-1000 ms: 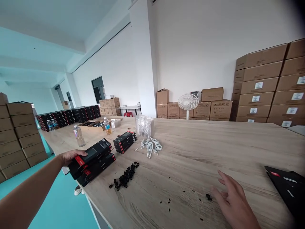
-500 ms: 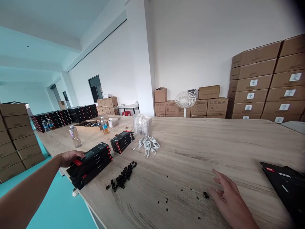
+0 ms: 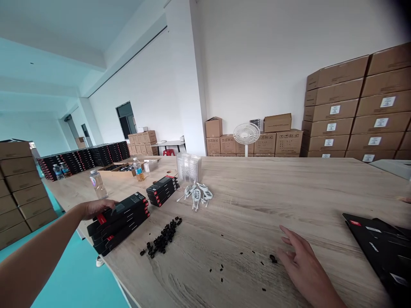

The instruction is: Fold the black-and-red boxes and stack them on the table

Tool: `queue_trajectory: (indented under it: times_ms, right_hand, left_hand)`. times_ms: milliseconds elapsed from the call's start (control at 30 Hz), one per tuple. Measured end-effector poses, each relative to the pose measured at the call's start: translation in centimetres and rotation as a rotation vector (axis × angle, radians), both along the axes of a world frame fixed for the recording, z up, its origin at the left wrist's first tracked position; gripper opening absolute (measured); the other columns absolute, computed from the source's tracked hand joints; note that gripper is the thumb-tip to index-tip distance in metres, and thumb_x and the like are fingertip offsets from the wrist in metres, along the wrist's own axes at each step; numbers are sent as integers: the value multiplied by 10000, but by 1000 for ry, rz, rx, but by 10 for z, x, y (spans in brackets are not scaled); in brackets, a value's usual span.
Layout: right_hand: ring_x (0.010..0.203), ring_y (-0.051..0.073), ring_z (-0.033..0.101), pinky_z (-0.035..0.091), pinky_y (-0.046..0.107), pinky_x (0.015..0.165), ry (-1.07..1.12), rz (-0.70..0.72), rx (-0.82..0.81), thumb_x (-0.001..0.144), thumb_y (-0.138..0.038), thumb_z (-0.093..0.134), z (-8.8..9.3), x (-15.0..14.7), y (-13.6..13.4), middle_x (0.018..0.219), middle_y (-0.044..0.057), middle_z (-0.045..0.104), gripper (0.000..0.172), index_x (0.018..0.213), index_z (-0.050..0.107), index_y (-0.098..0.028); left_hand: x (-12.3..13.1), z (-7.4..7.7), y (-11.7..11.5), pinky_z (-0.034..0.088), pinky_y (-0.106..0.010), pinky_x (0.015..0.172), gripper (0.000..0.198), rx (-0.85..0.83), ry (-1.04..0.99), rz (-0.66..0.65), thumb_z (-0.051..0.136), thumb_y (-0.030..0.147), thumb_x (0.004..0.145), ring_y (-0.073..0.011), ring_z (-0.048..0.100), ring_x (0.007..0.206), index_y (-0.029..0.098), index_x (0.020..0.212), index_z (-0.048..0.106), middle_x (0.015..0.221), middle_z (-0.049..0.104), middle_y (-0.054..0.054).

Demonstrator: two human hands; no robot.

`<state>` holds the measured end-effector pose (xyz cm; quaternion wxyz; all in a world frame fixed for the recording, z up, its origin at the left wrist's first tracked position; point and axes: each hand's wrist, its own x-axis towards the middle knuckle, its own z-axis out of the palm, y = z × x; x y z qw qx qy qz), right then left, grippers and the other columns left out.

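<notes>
At the left, my left hand [image 3: 96, 208] lies over the near end of a stack of black boxes with red marks [image 3: 120, 218], its fingers stretched along the top box and partly hidden. My right hand [image 3: 297, 261] hovers low over the table, empty, fingers apart, just right of a small black clip [image 3: 273, 259]. Tiny black pieces [image 3: 221, 267] lie scattered left of that clip. Between the hands is a pile of black clips [image 3: 162, 238]. Flat black packaging [image 3: 379, 248] rests to the right of my right hand.
A second black box stack [image 3: 162, 191], coiled white cables [image 3: 196, 196] and clear plastic trays [image 3: 189, 167] stand mid-table. Bottles [image 3: 99, 185] are farther left. Beyond the table are a fan [image 3: 246, 134] and cartons [image 3: 334, 109]. A fingertip-like shape shows at the right edge.
The view has shifted slightly. My left fingers reach a little farther over the top box. My right hand keeps about the same place beside the clip. The skin-coloured shape has appeared at the right edge.
</notes>
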<state>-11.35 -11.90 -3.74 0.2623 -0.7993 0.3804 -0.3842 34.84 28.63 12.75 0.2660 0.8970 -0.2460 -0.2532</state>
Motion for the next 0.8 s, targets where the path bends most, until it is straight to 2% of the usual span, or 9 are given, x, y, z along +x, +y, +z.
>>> queue_trajectory:
  times_ms: [100,200,267,367,433,633,800]
  right_hand:
    - [1083,296,584,544,436,835,4,3,0,798,-494,404,-1,-1,-1,1305,157,476,611,1336,409,-203]
    - [1096,296,578,539,444,861,20,15,42,808,-522,396,-2,-3,-1,1306,154,477,637,1365,389,-213]
    - [1130,289,560,530,438,889,22,25,62,813,-532,393,-2,-4,-2,1318,149,464,650,1380,374,-215]
    - [1140,285,553,524,436,901,19,20,70,812,-525,394,-2,-3,-2,1303,149,470,650,1379,378,-207]
    - [1115,281,564,524,438,891,16,14,62,811,-504,393,-2,-3,-3,1279,149,484,632,1366,394,-203]
    - [1095,263,573,532,415,862,-6,27,33,818,-464,400,-6,-1,-5,1272,132,490,581,1351,409,-231]
    - [1082,266,578,539,409,845,-13,33,43,826,-449,408,-4,-1,-3,1258,130,503,565,1343,420,-222]
  left_hand:
    - [0,3,-8,412,-443,1071,988,64,-111,-85,589,607,664,-337,361,1374,178,1478,232,1497,392,-154]
    - [-3,-4,-18,339,-454,1118,1130,109,-224,-196,713,557,585,-341,258,1422,238,1501,134,1570,239,-125]
    - [-5,-11,-23,345,-461,1112,1184,132,-293,-229,747,478,555,-365,220,1430,245,1507,82,1591,156,-118]
    - [-6,-19,-27,430,-427,1047,1169,154,-343,-235,708,386,576,-375,316,1389,210,1510,26,1567,230,-151]
    - [-4,-20,-28,468,-402,1005,1120,163,-351,-235,674,380,599,-365,395,1346,197,1509,48,1537,309,-157]
    - [4,-19,-27,477,-401,990,1091,191,-321,-226,707,429,571,-359,439,1316,220,1493,163,1526,333,-165]
    - [4,-23,-25,519,-372,923,1132,184,-269,-220,711,388,537,-326,560,1196,226,1493,126,1442,466,-150]
